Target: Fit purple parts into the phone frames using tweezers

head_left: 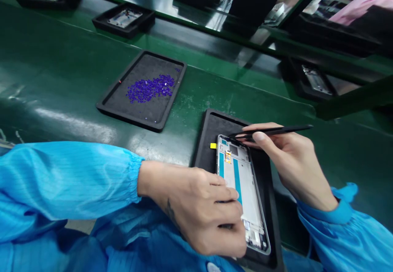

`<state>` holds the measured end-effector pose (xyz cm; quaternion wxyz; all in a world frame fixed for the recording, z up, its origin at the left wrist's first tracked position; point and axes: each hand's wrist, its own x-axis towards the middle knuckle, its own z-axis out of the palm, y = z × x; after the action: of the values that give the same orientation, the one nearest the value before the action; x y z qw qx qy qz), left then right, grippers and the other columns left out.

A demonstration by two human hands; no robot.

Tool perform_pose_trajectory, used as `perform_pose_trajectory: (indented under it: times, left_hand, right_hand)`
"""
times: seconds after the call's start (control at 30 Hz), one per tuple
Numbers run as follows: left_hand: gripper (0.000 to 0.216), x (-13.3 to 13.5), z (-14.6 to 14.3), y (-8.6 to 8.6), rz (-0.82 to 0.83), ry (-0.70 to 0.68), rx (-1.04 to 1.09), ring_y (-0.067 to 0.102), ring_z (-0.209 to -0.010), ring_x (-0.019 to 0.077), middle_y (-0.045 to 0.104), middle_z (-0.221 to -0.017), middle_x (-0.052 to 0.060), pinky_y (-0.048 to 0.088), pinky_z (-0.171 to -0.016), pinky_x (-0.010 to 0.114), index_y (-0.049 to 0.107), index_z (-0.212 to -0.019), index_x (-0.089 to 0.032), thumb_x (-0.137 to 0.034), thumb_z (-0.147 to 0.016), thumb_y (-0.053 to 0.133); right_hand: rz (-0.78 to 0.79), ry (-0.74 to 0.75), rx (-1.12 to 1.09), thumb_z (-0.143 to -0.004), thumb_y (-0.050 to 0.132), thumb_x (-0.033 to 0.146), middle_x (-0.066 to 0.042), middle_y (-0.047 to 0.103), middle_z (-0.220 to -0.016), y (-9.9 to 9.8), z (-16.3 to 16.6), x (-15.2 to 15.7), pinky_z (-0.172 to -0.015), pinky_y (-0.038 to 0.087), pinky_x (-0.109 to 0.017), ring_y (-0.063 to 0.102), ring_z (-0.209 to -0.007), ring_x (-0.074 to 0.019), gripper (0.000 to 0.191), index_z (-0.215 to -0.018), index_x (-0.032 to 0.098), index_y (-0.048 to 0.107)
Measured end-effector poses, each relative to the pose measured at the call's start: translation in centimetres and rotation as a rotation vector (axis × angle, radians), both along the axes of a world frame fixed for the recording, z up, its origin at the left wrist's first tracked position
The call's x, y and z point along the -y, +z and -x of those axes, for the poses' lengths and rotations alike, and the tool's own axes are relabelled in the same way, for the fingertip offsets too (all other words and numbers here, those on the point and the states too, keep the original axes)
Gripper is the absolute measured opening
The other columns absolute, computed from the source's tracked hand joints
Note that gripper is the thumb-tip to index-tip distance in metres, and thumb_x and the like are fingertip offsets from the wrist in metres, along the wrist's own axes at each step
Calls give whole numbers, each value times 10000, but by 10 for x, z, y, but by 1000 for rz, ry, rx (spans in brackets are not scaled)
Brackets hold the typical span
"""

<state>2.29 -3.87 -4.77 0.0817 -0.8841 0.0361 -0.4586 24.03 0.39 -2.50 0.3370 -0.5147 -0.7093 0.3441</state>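
Observation:
A silver phone frame (250, 186) with teal strips lies in a black foam tray (210, 124). My left hand (199, 208) is closed over its left side, fingers curled onto the frame; the thumb side hides part of the lower left edge. Black tweezers (285, 130) are pinched in my right hand (291, 159). Their tips point left, at the dark top end of the frame; whether they grip a small part there cannot be made out. Beside the frame's upper left corner shows a yellow tab (213, 146).
On the green bench (76, 71), a shallow black tray (153, 64) holds a pile of tiny purple parts (150, 88). Further back, foam trays with phone frames stand on a strip: one tray (123, 18) left, another (316, 79) right. A green post (356, 96) juts in at right.

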Motion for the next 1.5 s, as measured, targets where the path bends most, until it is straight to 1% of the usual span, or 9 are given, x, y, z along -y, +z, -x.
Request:
perform_pose_trajectory:
  times: [0.23,0.43,0.6,0.8,1.03,1.13,1.23,1.4,1.5]
  left_hand:
    - [542,0,1,0,-1,-10,3,648,-548,132,750,-748,60,581,-546,247,740,-698,-188,-522,-996,435]
    - [556,-2,1,2,14,-9,28,655,-564,134,749,-757,68,560,-504,243,749,-706,-170,-540,-989,446]
    - [545,-4,2,4,53,-11,63,671,-595,140,732,-712,47,575,-528,238,757,-710,-179,-561,-974,474]
    - [564,-4,1,3,59,-25,68,665,-591,139,727,-710,53,575,-527,239,750,-710,-172,-590,-967,472]
    - [589,-5,1,2,29,-24,72,659,-591,134,725,-712,43,577,-533,239,749,-718,-181,-600,-980,428]
    - [595,-6,2,3,24,-8,78,653,-587,126,721,-699,21,579,-545,230,751,-709,-202,-583,-996,396]
    - [584,-5,2,4,19,-1,60,655,-598,121,728,-716,15,579,-557,221,755,-717,-210,-561,-1006,387]
    - [587,-5,2,3,23,-21,63,656,-597,134,728,-724,39,586,-561,238,753,-730,-180,-584,-989,415]
    - [540,-6,3,4,45,-27,72,664,-612,140,727,-724,48,596,-586,241,753,-735,-165,-585,-958,495]
  right_hand:
    - [-15,6,-1,-938,655,402,-40,730,-1018,1,0,1,-780,613,-302,731,-863,-185,209,-981,218,745]
    - [-180,41,114,-949,636,395,-24,702,-953,1,-3,4,-724,563,-313,692,-797,-176,185,-981,247,742]
    - [-254,82,208,-972,599,336,-32,710,-969,3,-1,4,-776,526,-327,669,-866,-191,162,-949,243,729]
    - [-288,130,228,-966,600,291,-22,708,-957,5,1,5,-753,514,-303,661,-862,-185,128,-955,239,716]
    - [-268,78,212,-966,607,333,-35,701,-954,3,2,6,-715,516,-316,657,-851,-198,133,-964,255,716]
    - [-253,62,209,-967,602,356,-42,703,-965,3,2,7,-745,526,-344,657,-860,-211,151,-952,260,717]
    - [-252,79,221,-968,596,360,-40,708,-967,4,2,7,-782,528,-359,659,-866,-214,158,-944,262,718]
    - [-294,99,241,-970,598,309,-37,698,-954,5,3,7,-729,510,-318,650,-856,-192,126,-978,248,708]
    - [-294,92,223,-969,604,291,-39,694,-952,5,4,8,-711,508,-298,646,-847,-179,118,-972,231,707]
